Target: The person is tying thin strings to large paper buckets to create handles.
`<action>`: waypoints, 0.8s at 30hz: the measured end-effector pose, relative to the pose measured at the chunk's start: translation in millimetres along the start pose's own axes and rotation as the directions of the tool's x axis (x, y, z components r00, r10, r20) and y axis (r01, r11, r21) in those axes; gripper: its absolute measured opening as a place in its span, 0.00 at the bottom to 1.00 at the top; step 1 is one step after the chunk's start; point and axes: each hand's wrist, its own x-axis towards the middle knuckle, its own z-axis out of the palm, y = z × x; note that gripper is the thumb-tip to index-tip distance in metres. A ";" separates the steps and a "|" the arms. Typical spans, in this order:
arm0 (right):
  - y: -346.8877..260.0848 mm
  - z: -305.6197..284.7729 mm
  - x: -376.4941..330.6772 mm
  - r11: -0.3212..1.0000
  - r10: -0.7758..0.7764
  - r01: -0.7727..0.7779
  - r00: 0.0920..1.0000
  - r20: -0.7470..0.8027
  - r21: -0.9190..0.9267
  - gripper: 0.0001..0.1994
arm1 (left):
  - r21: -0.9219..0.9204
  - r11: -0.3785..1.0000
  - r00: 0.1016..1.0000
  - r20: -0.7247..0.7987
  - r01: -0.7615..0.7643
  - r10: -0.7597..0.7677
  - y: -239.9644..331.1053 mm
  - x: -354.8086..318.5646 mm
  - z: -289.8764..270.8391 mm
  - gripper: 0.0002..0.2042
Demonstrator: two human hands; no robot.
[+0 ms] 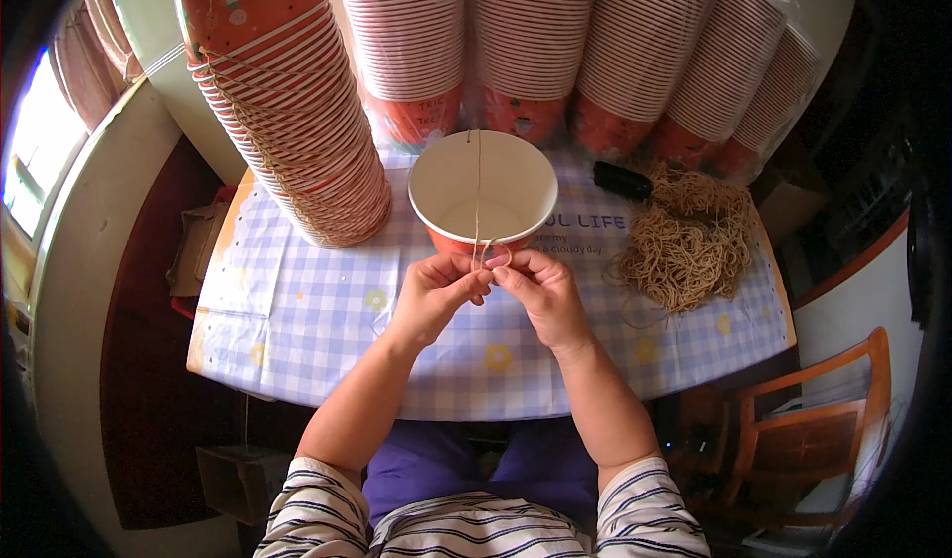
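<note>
An orange paper bucket (483, 186) with a white inside stands upright in front of me, its mouth facing up. A thin tan string (479, 176) runs across its mouth from a hole near the far rim to the near rim. At that near rim, my left hand (436, 290) pinches the string, thumb against fingers. My right hand (540, 290) pinches it too, close beside the left, and a small loop of string shows between the fingertips. Whether the loop is knotted is too small to tell.
A tall leaning stack of strung orange buckets (288, 122) stands at the left. Several plastic-wrapped bucket stacks (531, 42) line the back. At right lie a heap of tan strings (689, 250) and a black object (623, 180) on the checked tablecloth (327, 350). A wooden chair (803, 439) is at lower right.
</note>
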 end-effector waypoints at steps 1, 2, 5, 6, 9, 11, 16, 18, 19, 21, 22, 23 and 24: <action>1.5 -1.0 0.2 1.000 0.000 0.000 1.000 0.000 -0.001 0.06 | 0.000 1.000 1.000 0.001 0.000 0.000 0.5 -0.1 -1.1 0.08; 2.7 -1.8 0.5 1.000 -0.002 0.001 0.999 -0.035 -0.005 0.06 | -0.057 0.997 0.998 0.015 0.060 -0.059 1.3 -0.1 -2.2 0.08; 3.0 -1.9 0.7 1.000 -0.003 0.002 0.997 -0.084 -0.013 0.07 | -0.155 0.978 0.990 0.042 0.137 -0.131 3.6 -0.4 -3.8 0.08; 3.1 -1.6 1.0 1.000 -0.003 0.001 0.995 -0.096 -0.016 0.07 | -0.198 0.969 0.988 0.052 0.151 -0.144 4.2 -0.6 -4.4 0.08; 1.1 -1.3 0.6 0.999 0.002 -0.006 0.995 -0.102 -0.042 0.07 | -0.155 0.979 0.991 0.036 0.134 -0.130 4.6 -0.7 -5.9 0.08; 0.7 -0.9 0.6 0.999 0.000 -0.003 0.995 -0.101 -0.034 0.07 | -0.131 0.986 0.995 0.038 0.098 -0.094 2.6 -0.8 -5.9 0.08; -0.5 -0.6 0.2 1.000 0.000 -0.003 0.995 -0.101 -0.031 0.07 | -0.018 1.000 1.000 0.020 -0.001 0.002 0.1 -2.3 -2.0 0.07; -0.8 0.0 0.3 1.000 0.005 -0.009 0.994 -0.110 -0.030 0.07 | 0.018 1.000 1.000 0.014 -0.011 0.011 -1.7 -2.7 -2.6 0.07; -0.4 0.0 0.4 0.999 0.005 -0.009 0.994 -0.110 -0.030 0.07 | 0.018 1.000 1.000 0.015 -0.011 0.010 -1.4 -2.7 -1.9 0.07; 0.3 -0.2 0.7 0.999 0.000 -0.004 0.995 -0.102 -0.036 0.07 | 0.047 0.999 1.000 -0.008 -0.022 0.022 -0.1 -2.8 0.5 0.07; 0.3 -0.1 0.6 0.999 0.000 -0.004 0.995 -0.102 -0.037 0.07 | 0.047 0.999 1.000 -0.007 -0.022 0.022 -0.1 -2.7 0.5 0.07; 0.3 0.1 0.3 0.999 -0.002 -0.002 0.995 -0.104 -0.038 0.07 | 0.049 0.999 1.000 -0.002 -0.020 0.020 0.0 -2.5 0.4 0.06; 0.5 0.4 0.3 0.999 -0.004 0.000 0.994 -0.105 -0.039 0.07 | 0.051 0.999 1.000 0.001 -0.018 0.018 0.1 -2.5 0.1 0.06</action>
